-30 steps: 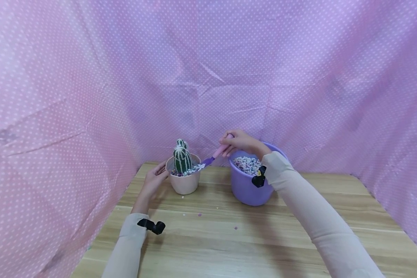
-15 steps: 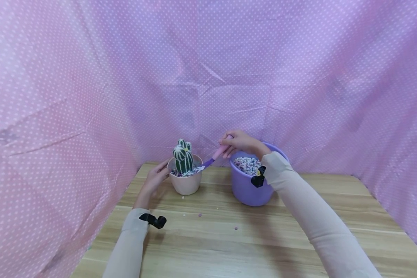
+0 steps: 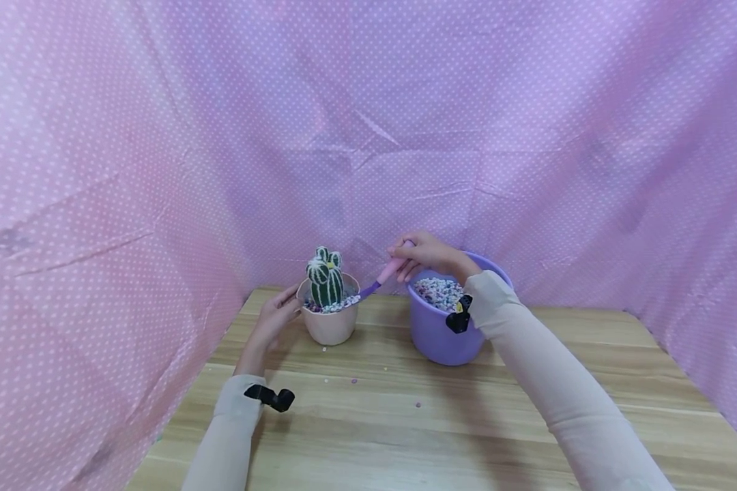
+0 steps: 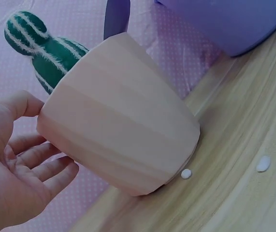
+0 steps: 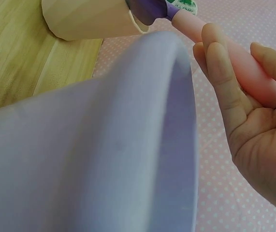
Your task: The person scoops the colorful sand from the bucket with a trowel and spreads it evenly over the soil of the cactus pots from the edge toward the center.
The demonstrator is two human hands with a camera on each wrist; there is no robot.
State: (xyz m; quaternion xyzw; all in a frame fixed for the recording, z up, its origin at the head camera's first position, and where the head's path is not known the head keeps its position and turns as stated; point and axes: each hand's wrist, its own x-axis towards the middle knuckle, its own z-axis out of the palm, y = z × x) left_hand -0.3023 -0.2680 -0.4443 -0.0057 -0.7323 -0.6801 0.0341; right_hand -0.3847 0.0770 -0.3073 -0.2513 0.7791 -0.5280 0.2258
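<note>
A cream plant pot (image 3: 330,329) holds a green cactus (image 3: 327,286) with white fuzzy stripes and a layer of small coloured pebbles. My left hand (image 3: 276,316) touches the pot's left side; in the left wrist view its thumb is at the rim and the relaxed fingers lie by the wall. My right hand (image 3: 426,252) grips the pink handle of a small trowel (image 3: 389,271). The trowel's purple blade reaches over the pot's right rim, at the white pebbles. Beneath the right wrist stands a purple bucket (image 3: 445,339) of mixed pebbles (image 3: 437,293).
Several stray pebbles, among them a pink one (image 3: 417,405) and a white one (image 4: 263,163), lie on the wooden table (image 3: 368,436). A pink dotted cloth (image 3: 368,136) hangs behind the table and along both sides.
The cactus has turned with the pot, so its side bulb and a yellow spot now show. The pot has shifted slightly right. The trowel blade stays at the pot's right rim.
</note>
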